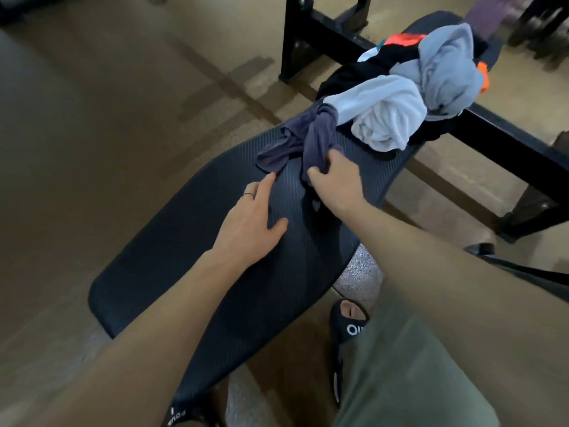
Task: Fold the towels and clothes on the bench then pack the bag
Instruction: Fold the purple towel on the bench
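Observation:
A black padded bench [172, 257] runs from the lower left to the upper right. A crumpled purple-grey garment [295, 140] lies on its middle. My right hand [335, 177] grips the near end of that garment. My left hand [252, 223] lies flat on the bench with fingers straight, its fingertip close to the garment's left edge. Further along the bench sits a heap: a rolled white towel [385, 115], a pale blue-grey cloth [443, 72], black clothing [354, 75] and an orange piece [403, 40]. No bag shows clearly.
A black metal frame [508, 140] stands right of and behind the bench. A black strap [523, 269] shows at the right edge. My foot in a black slide sandal [348, 322] is on the tan floor [92, 134] under the bench's near side.

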